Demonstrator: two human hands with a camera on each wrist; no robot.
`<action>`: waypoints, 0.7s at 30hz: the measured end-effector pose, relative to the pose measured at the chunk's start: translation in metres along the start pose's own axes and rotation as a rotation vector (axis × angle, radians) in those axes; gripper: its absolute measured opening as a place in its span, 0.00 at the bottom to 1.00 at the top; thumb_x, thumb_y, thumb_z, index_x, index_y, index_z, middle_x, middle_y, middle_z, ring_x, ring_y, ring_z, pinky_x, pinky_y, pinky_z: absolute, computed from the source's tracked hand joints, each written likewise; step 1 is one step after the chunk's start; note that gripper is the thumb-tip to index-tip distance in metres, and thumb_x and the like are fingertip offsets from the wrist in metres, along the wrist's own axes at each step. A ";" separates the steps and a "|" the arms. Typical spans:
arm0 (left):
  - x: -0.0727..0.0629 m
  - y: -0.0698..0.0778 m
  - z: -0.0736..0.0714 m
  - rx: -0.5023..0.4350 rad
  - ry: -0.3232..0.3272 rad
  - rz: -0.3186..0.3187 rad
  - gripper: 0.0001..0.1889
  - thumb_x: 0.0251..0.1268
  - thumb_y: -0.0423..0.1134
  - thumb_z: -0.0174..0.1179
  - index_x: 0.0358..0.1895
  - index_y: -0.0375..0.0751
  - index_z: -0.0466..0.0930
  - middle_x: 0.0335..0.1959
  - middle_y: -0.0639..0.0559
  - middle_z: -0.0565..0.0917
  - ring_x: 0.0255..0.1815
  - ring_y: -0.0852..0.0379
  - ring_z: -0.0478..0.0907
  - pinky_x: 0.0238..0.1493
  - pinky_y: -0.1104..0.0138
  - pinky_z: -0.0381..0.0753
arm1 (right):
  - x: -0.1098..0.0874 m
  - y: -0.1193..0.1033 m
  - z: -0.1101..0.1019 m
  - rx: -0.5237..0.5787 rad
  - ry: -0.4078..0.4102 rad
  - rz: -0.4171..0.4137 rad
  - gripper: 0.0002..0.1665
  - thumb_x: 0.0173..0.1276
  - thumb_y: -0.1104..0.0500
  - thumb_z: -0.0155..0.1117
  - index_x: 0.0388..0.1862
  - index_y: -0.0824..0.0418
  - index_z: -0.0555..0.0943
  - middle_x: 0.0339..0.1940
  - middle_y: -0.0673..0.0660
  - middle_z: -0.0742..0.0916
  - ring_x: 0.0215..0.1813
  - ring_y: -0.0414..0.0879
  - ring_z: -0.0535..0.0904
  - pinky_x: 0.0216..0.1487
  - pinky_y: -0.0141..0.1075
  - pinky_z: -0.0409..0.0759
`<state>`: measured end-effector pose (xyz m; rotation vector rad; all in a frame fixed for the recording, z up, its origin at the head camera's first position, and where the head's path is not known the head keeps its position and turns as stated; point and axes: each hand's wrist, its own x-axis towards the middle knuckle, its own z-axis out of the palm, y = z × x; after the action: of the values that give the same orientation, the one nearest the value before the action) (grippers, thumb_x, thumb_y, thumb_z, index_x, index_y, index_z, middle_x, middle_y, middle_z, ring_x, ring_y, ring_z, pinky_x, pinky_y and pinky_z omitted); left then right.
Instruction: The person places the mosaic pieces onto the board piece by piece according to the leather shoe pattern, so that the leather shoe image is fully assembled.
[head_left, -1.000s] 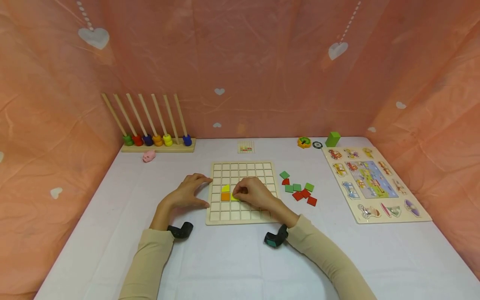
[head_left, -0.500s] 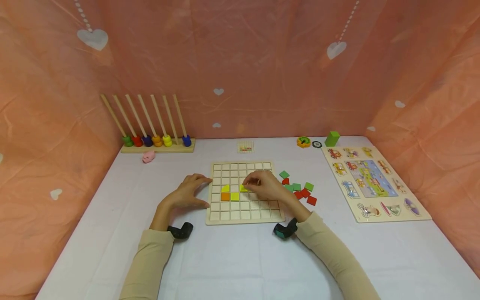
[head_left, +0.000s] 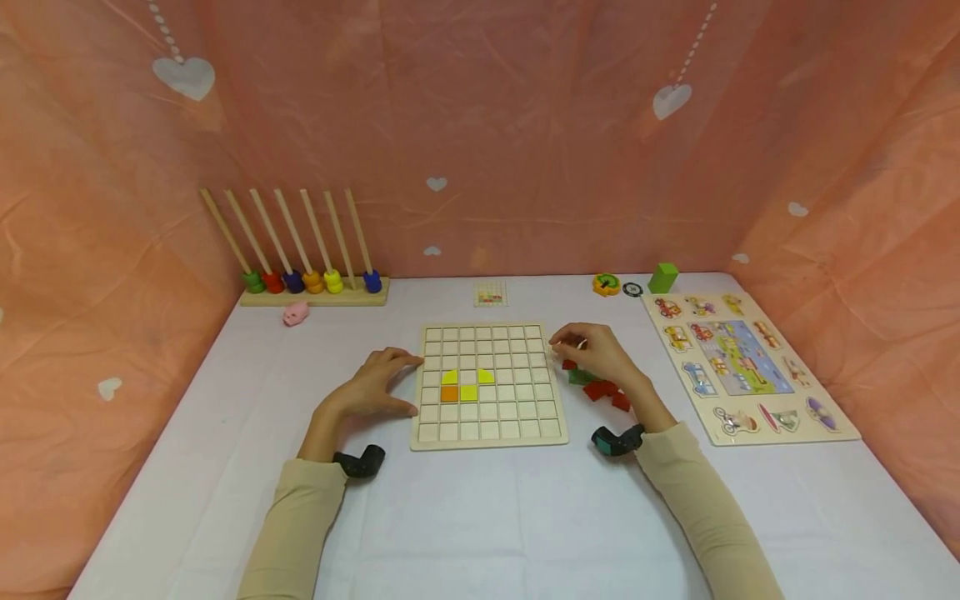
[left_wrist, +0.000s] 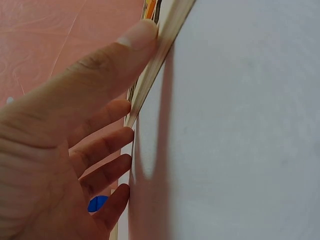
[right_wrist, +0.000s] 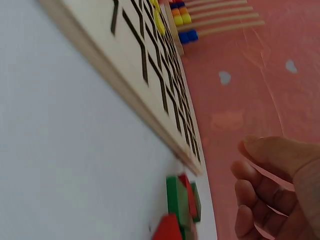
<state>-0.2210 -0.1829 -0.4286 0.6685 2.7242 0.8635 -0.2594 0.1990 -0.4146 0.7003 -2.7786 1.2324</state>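
Observation:
A wooden grid board [head_left: 487,444] lies mid-table. Two yellow tiles with a cut corner, left [head_left: 450,377] and right [head_left: 486,377], sit in one row; below are an orange square tile [head_left: 449,393] and a yellow square tile [head_left: 468,392]. My left hand [head_left: 372,386] touches the board's left edge, thumb [left_wrist: 140,36] and fingers spread along it. Right of the board, my right hand [head_left: 596,348] hovers by a loose group of red tiles [head_left: 600,390] and green tiles [right_wrist: 176,200], partly hiding them. Its fingers are loosely bent, with nothing between them.
A small pattern card [head_left: 491,294] lies behind the board. A peg abacus [head_left: 315,300] and a pink pig [head_left: 296,313] are at the back left. On the right lie a picture puzzle [head_left: 753,417], a green block [head_left: 663,278], an orange-green toy [head_left: 606,284] and a black-and-white disc [head_left: 632,289].
My right hand has let go of the yellow square tile, put the right cut-corner yellow tile into its row, and moved right to the loose tiles. My left hand stays at the board.

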 end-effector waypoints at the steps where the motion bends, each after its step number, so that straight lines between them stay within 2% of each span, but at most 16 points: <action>1: 0.000 0.000 0.000 0.002 0.000 -0.001 0.42 0.45 0.47 0.73 0.66 0.41 0.66 0.65 0.40 0.63 0.65 0.41 0.55 0.65 0.44 0.55 | -0.001 0.003 -0.003 -0.006 0.010 0.016 0.08 0.63 0.61 0.63 0.39 0.63 0.83 0.32 0.55 0.84 0.32 0.45 0.77 0.28 0.31 0.76; 5: 0.000 0.000 0.000 0.009 -0.001 -0.006 0.42 0.44 0.48 0.73 0.66 0.42 0.66 0.65 0.39 0.63 0.65 0.41 0.55 0.65 0.44 0.55 | -0.004 0.012 -0.010 -0.033 0.049 0.078 0.09 0.64 0.61 0.62 0.41 0.63 0.83 0.34 0.56 0.85 0.35 0.47 0.76 0.32 0.33 0.76; 10: 0.000 0.000 0.000 0.008 -0.004 -0.005 0.42 0.44 0.49 0.73 0.66 0.41 0.66 0.65 0.39 0.63 0.65 0.41 0.55 0.65 0.44 0.54 | -0.004 0.021 -0.011 -0.082 0.081 0.132 0.11 0.62 0.59 0.65 0.41 0.64 0.82 0.31 0.57 0.83 0.33 0.48 0.75 0.32 0.34 0.74; 17: 0.000 -0.001 0.000 0.007 -0.001 -0.003 0.42 0.44 0.49 0.73 0.66 0.42 0.66 0.65 0.40 0.63 0.65 0.41 0.55 0.65 0.45 0.55 | -0.001 0.026 -0.005 -0.133 0.053 0.225 0.17 0.59 0.52 0.69 0.41 0.62 0.82 0.29 0.56 0.82 0.31 0.47 0.73 0.31 0.35 0.71; 21: 0.001 -0.001 0.000 0.009 0.001 -0.006 0.42 0.44 0.48 0.73 0.66 0.42 0.66 0.65 0.39 0.63 0.65 0.41 0.55 0.65 0.45 0.55 | 0.002 0.025 -0.001 -0.202 0.033 0.245 0.19 0.56 0.49 0.71 0.40 0.61 0.82 0.28 0.55 0.80 0.32 0.47 0.72 0.31 0.35 0.69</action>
<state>-0.2216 -0.1829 -0.4292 0.6617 2.7310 0.8511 -0.2714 0.2137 -0.4306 0.3314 -2.9722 0.9599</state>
